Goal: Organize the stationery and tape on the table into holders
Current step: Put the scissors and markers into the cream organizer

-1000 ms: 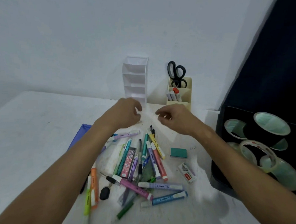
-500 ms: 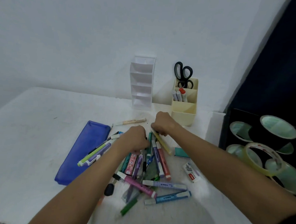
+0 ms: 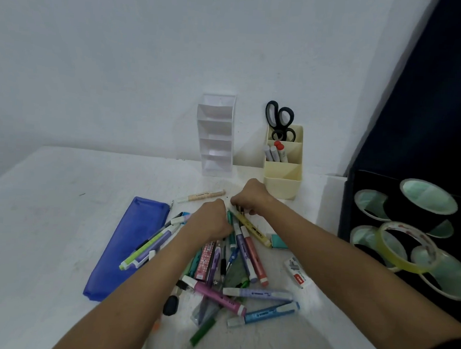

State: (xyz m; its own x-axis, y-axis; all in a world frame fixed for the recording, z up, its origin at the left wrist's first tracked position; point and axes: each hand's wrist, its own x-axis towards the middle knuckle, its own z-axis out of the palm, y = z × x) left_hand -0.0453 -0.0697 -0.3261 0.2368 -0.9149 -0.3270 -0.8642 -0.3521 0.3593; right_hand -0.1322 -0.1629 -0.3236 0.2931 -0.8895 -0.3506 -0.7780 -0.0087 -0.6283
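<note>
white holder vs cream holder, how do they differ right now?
1. Colour: the white holder is clear white; the cream holder is pale yellow.
2. Contents: the white holder's tiers look empty; the cream holder has scissors in its back slot and markers in the next.
3. Height: the white holder stands taller.
Shared: both are upright, stepped in tiers, at the table's back by the wall.

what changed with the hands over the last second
Both hands came down from above the table onto the far end of the pen pile. The left hand now curls over the pens there; the right hand pinches at the tip end of the yellow highlighter. The cream holder, white holder and tape rolls stayed put.
</note>
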